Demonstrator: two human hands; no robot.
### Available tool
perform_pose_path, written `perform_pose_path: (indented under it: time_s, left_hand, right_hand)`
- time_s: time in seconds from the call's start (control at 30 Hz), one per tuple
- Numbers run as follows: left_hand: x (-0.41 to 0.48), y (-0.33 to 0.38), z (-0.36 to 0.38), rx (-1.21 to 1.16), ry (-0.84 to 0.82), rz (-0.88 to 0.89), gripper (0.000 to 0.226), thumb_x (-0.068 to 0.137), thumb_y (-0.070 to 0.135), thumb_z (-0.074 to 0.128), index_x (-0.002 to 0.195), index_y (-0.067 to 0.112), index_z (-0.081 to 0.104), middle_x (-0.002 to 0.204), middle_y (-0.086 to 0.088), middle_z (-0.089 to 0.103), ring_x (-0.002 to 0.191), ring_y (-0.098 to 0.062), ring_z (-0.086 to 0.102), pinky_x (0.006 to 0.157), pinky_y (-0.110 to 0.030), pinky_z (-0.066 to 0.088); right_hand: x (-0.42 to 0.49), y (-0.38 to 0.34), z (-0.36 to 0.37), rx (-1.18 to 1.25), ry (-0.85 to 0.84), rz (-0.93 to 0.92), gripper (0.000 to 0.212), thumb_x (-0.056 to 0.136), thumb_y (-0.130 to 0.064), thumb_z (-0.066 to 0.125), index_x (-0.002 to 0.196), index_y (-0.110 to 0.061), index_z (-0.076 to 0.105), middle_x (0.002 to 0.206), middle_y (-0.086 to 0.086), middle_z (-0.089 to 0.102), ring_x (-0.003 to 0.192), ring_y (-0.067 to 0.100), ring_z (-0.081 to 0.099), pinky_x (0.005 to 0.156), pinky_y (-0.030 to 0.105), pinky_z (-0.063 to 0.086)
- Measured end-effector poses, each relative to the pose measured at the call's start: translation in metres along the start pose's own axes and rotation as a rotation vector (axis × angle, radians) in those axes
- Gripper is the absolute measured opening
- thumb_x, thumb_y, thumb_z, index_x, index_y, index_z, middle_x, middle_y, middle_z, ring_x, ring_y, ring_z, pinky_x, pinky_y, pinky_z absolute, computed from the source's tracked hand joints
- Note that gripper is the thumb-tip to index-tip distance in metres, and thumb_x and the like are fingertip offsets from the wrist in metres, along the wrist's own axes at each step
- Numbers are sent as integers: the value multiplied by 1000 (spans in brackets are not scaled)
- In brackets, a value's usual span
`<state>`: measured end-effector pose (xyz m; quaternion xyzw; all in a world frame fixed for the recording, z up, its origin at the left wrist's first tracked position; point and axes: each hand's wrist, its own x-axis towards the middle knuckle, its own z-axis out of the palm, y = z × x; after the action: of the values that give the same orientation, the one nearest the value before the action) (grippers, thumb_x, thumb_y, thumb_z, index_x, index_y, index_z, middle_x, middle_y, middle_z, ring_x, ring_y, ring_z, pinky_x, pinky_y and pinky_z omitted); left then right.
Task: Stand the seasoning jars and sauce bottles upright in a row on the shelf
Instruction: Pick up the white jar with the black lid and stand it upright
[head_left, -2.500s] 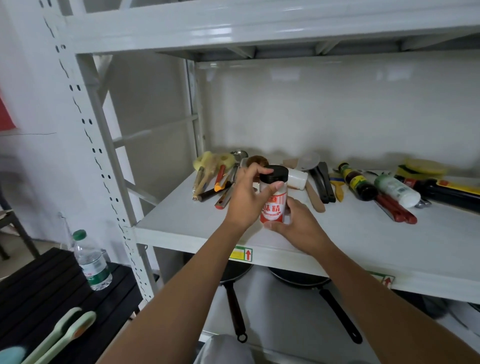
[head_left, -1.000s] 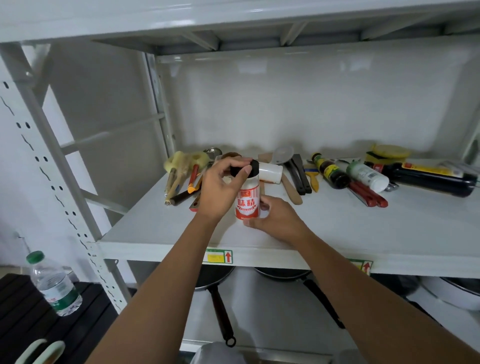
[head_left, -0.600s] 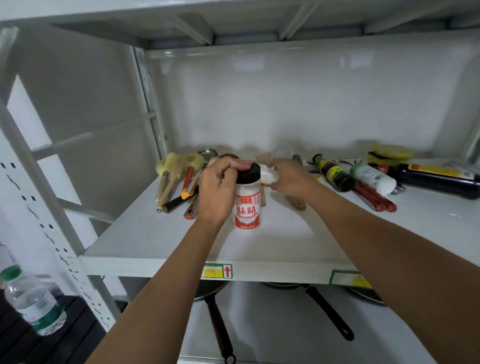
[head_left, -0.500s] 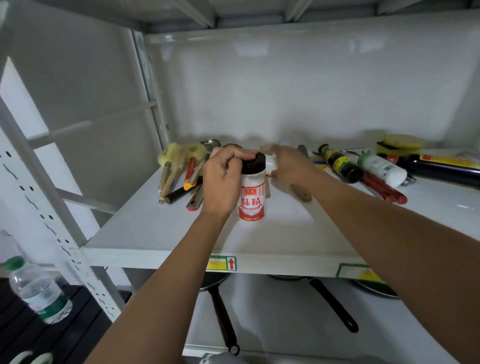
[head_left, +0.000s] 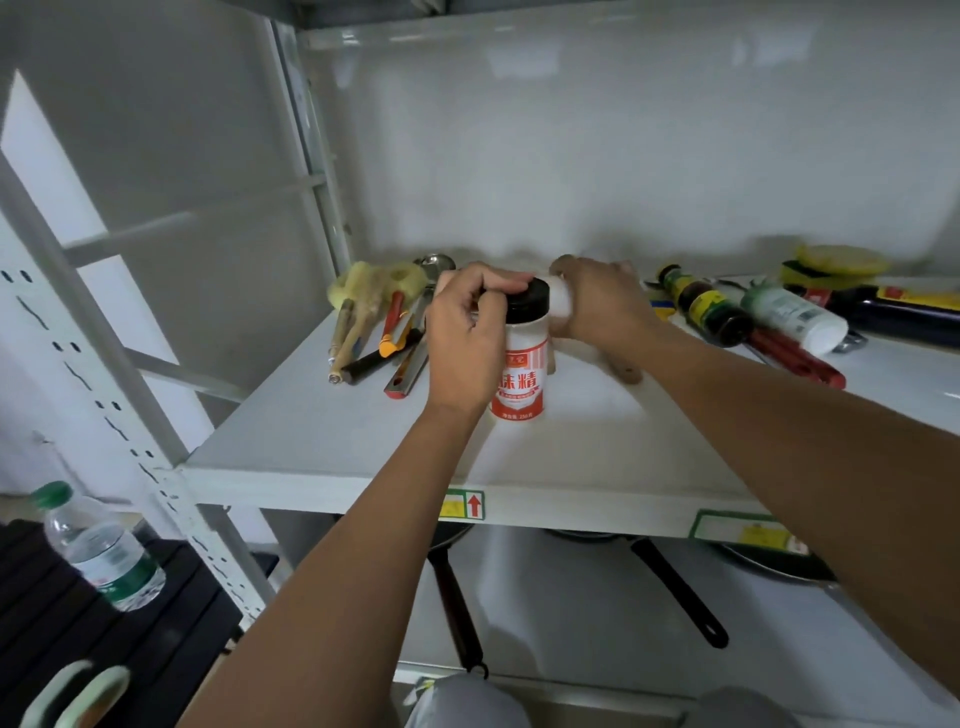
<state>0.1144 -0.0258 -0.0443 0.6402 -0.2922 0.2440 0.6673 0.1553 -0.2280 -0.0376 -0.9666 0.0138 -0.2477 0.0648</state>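
my left hand (head_left: 467, 343) is curled around the red-and-white seasoning jar (head_left: 522, 371), fingers wrapped over the edge of its black lid, and the jar stands upright on the white shelf (head_left: 332, 441), toward the front and a little left of middle. so the first jar looks placed, and i judge this hand only steadies it. my right hand (head_left: 597, 301) reaches just behind it and closes around a small white jar (head_left: 560, 306) lying on its side; i see only its pale end between my fingers, so i can't tell how firm the grip is.

the step in hand is picking up that second jar. next it needs lifting clear of the wooden handle (head_left: 621, 366) beneath my wrist, turning upright, and setting down just beside the first jar without knocking it.

further right, a dark sauce bottle (head_left: 706, 306), a white bottle (head_left: 795, 314) and a long dark bottle (head_left: 904, 312) lie on their sides among red-handled tools (head_left: 795, 358). they wait their turn. utensils (head_left: 379, 332) clutter the left rear.
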Motion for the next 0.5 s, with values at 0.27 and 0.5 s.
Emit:
perform_pose_path:
  time_s: [0.27,0.5]
  left_hand:
    - [-10,32,3,353,-64,47,22,83,28,46,90,21,66,97,6,70,102,-25,60,94,-51,49]
    - [-2,63,-8,607,-216,9,24,89,31,44,91,20,65,98,6,63,97,-20,59,97,-54,46]
  right_hand:
    - [-92,4,-46,756,119,271,62,74,-24,89,129,-16,62,120,-1,70,107,17,69,92,34,57]
    - [-156,-18,-33,999,41,233,47,78,-20,85,118,-31,63,112,-12,74,101,4,72,88,30,59]
